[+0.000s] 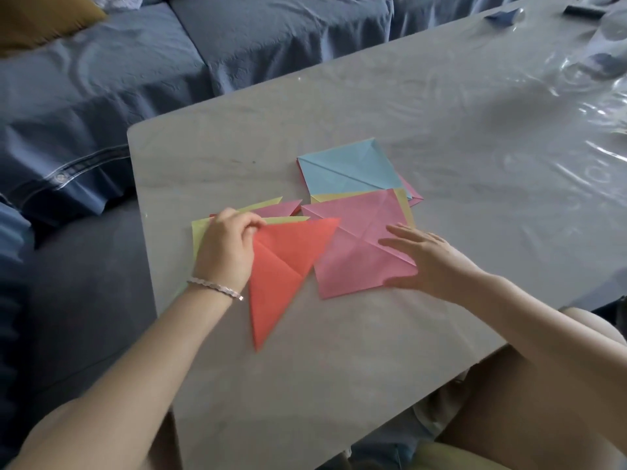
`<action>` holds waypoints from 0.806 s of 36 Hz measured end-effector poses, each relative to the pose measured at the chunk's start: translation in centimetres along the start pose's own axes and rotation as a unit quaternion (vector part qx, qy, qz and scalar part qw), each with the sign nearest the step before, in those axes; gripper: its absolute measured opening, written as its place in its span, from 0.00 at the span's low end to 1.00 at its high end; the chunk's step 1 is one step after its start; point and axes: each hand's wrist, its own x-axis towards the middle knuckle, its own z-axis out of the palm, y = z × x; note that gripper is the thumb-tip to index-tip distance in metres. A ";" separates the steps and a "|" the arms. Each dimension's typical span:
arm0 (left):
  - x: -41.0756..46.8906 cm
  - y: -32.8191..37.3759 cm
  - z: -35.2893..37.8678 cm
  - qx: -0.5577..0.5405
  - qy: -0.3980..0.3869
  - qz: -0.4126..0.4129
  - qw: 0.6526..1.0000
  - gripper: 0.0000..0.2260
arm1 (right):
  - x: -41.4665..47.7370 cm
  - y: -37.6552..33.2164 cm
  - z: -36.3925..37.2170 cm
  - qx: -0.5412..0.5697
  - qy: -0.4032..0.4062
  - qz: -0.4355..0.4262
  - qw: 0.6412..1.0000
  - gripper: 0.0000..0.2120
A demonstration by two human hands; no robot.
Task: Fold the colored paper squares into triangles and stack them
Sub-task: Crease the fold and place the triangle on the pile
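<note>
On the pale counter [339,385], the left hand [225,245] pinches the upper left corner of a red folded triangle [281,266], thumb and fingers pressed together on the paper, a bracelet [215,289] at the wrist. The triangle's long edge runs along the top toward the right, and its sharp point aims down toward the person, lying on bare counter. Under the left hand lies a stack of folded triangles [271,208] in yellow-green and pink, their points fanning out to the right; the stack sits close to the counter's left edge, beyond which is a blue sofa [101,96]. The right hand [424,259] is spread flat with fingers apart, resting on the right part of an unfolded pink square [356,245], which shows diagonal creases. The red triangle's right tip overlaps the pink square's left edge. A yellow sheet [403,205] peeks out along the pink square's top and right edges. Just behind, a blue creased square [349,167] lies on more sheets, with a pink corner showing at its right. The near part of the counter, in front of the papers, is open, and so is the wide stretch to the right under a glossy plastic cover [543,113].
</note>
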 end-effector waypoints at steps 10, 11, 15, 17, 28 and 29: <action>4.7 -6.6 -0.2 0.184 -0.102 -0.030 0.977 0.11 | 1.1 -0.2 -0.2 -0.085 -0.032 -0.043 0.995 0.28; 4.7 -6.8 -0.1 0.192 -0.109 -0.029 0.975 0.11 | 1.2 0.0 -0.2 -0.087 -0.035 -0.047 0.995 0.26; 3.3 -5.6 0.7 0.194 -0.063 -0.015 0.979 0.11 | 1.1 0.7 -0.5 -0.051 -0.060 -0.040 0.996 0.18; 2.3 -4.1 1.2 0.163 -0.036 -0.003 0.986 0.11 | 1.1 0.7 -0.5 -0.037 -0.039 -0.037 0.998 0.14; -1.0 2.7 4.2 -0.227 -0.268 -0.322 0.879 0.50 | -1.9 -2.4 0.7 -0.123 0.193 -0.124 0.966 0.11; -1.0 3.2 4.2 -0.231 -0.274 -0.326 0.875 0.48 | -2.3 -2.5 1.0 -0.119 0.191 -0.156 0.962 0.09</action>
